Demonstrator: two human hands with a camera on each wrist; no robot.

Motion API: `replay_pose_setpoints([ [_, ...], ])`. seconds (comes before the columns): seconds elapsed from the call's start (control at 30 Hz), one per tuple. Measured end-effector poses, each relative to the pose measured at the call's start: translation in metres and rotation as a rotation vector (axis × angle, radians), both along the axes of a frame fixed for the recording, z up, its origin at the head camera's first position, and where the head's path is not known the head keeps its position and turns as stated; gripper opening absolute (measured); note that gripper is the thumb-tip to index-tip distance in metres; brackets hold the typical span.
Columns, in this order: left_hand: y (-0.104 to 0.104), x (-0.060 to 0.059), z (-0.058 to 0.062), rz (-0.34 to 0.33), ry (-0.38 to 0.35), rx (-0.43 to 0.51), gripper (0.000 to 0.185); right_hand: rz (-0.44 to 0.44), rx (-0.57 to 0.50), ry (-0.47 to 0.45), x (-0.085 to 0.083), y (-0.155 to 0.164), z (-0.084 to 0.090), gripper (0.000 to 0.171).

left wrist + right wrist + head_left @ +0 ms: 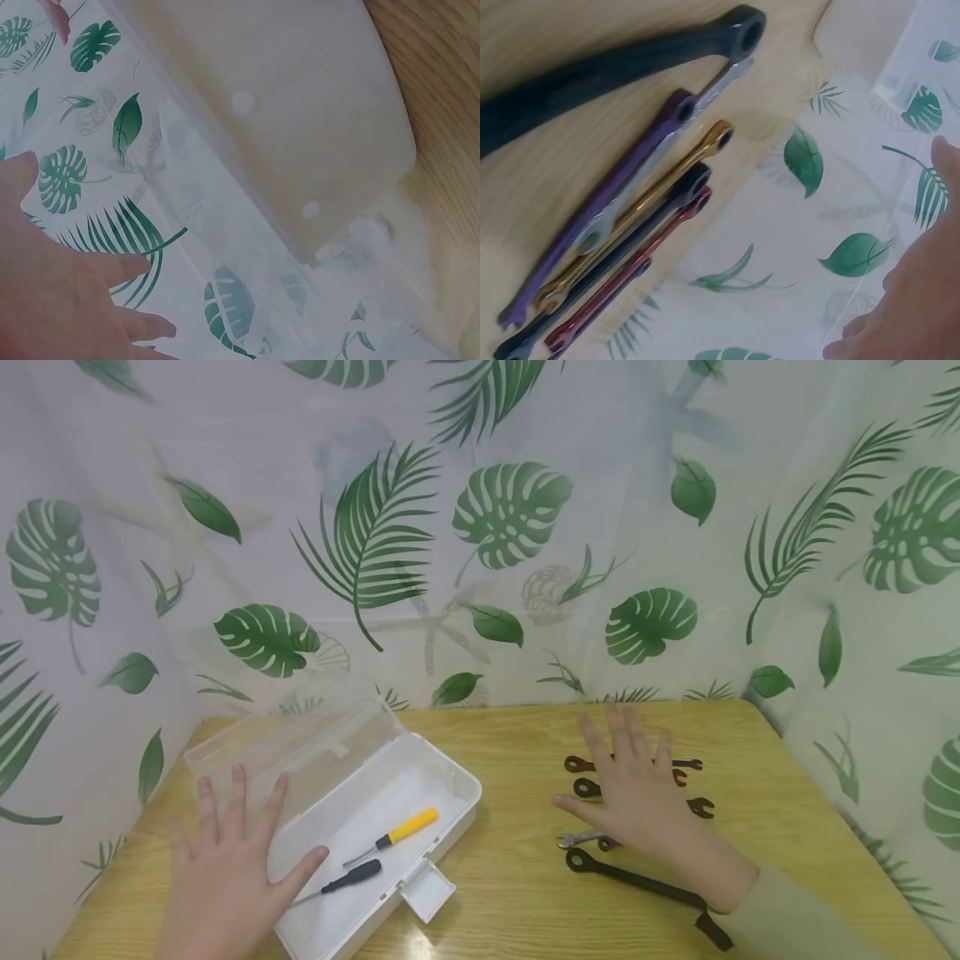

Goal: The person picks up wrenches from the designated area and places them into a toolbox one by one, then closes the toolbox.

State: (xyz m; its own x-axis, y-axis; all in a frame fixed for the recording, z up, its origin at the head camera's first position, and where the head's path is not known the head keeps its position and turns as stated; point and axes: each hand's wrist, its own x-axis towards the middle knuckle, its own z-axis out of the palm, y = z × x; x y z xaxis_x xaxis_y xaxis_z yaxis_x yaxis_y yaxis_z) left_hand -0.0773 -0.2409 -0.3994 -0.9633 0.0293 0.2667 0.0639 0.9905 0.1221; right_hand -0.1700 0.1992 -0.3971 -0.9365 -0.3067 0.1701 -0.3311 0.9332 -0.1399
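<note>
My left hand point(232, 864) is spread above the left part of a white plastic box point(442, 777), holding nothing. The box's clear lid point(300, 752) is swung back. Inside lie a yellow-handled screwdriver point(412, 827) and a dark-handled screwdriver point(360, 874). With fingers spread, my right hand point(637, 793) hovers over a row of wrenches and hides part of them. The right wrist view shows a large black wrench point(615, 75), a purple wrench point(607, 195), a silver wrench point(641, 172), a gold wrench point(660, 191), another black wrench point(615, 255) and a red wrench point(637, 270).
A wood-grain table point(510, 893) carries everything. Leaf-patterned sheeting point(480, 543) rises behind it and at both sides. The box's white latch flap point(429, 889) hangs outward over the table on the side facing me.
</note>
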Motion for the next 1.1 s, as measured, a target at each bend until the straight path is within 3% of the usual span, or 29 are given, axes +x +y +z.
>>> replay_pose_setpoints([
  [0.23,-0.013,0.008,-0.008,0.047,-0.007,0.033,0.096,0.064,0.006,0.038,-0.009,-0.021,0.002,0.111],
  [0.43,-0.024,0.015,-0.016,0.104,-0.08,0.059,0.097,0.122,-0.026,0.038,-0.017,-0.043,-0.003,0.11],
  [0.57,-0.031,0.019,-0.026,0.146,-0.127,0.062,0.098,0.163,-0.056,0.041,-0.021,-0.059,-0.009,0.11],
  [0.87,-0.039,0.029,-0.047,0.29,-0.159,0.099,0.097,0.221,-0.067,-0.01,-0.025,-0.094,-0.016,0.11],
  [1.1,-0.037,0.033,-0.063,0.324,-0.196,0.118,0.101,0.248,-0.009,-0.043,-0.033,-0.114,-0.03,0.109],
])
